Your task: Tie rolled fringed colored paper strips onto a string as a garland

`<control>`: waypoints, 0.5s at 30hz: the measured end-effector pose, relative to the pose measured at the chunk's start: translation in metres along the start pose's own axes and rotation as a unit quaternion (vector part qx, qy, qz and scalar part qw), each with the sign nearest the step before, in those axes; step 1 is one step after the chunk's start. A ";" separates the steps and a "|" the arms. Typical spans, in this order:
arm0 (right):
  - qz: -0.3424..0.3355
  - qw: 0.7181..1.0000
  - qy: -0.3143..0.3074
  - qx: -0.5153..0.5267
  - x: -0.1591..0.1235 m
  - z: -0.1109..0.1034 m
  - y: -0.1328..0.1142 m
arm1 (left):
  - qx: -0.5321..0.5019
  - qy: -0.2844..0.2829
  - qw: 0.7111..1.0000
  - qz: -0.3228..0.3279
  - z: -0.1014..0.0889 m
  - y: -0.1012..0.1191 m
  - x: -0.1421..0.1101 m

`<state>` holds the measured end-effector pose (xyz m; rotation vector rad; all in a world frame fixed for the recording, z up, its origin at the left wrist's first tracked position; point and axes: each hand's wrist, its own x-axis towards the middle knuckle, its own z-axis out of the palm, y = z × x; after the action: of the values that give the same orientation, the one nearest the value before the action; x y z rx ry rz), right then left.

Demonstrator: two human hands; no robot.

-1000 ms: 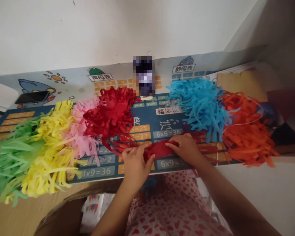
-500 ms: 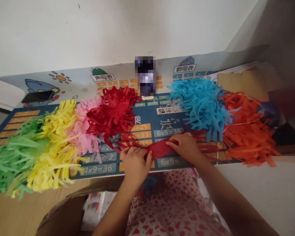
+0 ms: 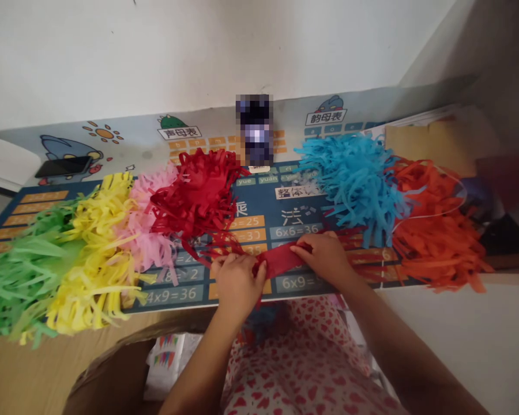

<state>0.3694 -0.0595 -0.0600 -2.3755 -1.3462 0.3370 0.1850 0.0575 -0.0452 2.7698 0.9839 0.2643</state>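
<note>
A strip of dark red fringed paper [image 3: 281, 259] lies across the blue desk mat [image 3: 259, 213] in front of me. My left hand [image 3: 237, 282] pinches its left end, fingers curled round it. My right hand [image 3: 326, 259] presses and grips the strip from the right. Thin red fringes spread out from the strip toward the far side. A finished red paper pom-pom [image 3: 196, 199] sits just beyond my left hand.
Paper pom-poms line the mat: green [image 3: 17, 271], yellow [image 3: 97, 253], pink [image 3: 149, 227], blue [image 3: 354, 181], orange [image 3: 432, 225]. A dark phone [image 3: 63, 166] lies at far left. A cardboard box [image 3: 112, 374] stands below the desk edge. Brown paper [image 3: 428, 147] rests at far right.
Both hands stay on the red strip, and my left hand has closed in a little toward the right one. The view has shifted slightly.
</note>
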 end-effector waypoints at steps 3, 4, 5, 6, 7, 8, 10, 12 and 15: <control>-0.002 1.000 0.003 -0.002 0.000 0.001 0.000 | 0.003 -0.001 1.000 0.000 0.003 -0.001 -0.001; -0.002 1.000 0.004 -0.004 0.000 0.002 0.000 | 0.008 0.008 1.000 -0.001 0.004 -0.001 -0.002; -0.003 1.000 0.004 -0.008 0.000 0.003 0.000 | 0.016 0.026 1.000 0.000 0.005 -0.002 -0.002; -0.003 1.000 0.006 -0.014 0.000 0.004 -0.001 | 0.023 0.050 0.998 0.013 0.005 -0.003 -0.002; -0.002 1.000 0.013 -0.023 -0.001 0.005 -0.002 | 0.031 0.070 0.996 0.046 0.005 -0.005 -0.001; -0.002 0.999 0.028 -0.038 -0.001 0.005 -0.004 | 0.037 0.080 0.991 0.103 0.005 -0.006 0.000; -0.005 0.994 0.074 -0.080 -0.003 0.001 -0.006 | 0.049 0.048 0.964 0.256 0.002 -0.010 0.006; 0.001 0.983 0.131 -0.131 -0.008 -0.008 -0.007 | 0.072 -0.020 0.926 0.370 -0.004 -0.012 0.012; -0.044 0.971 0.179 -0.152 -0.021 -0.024 -0.007 | 0.108 -0.077 0.908 0.397 -0.014 -0.009 0.016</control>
<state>0.3629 -0.0794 -0.0351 -2.4473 -1.3986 -0.3329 0.1885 0.0758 -0.0325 3.1829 -0.2161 0.0350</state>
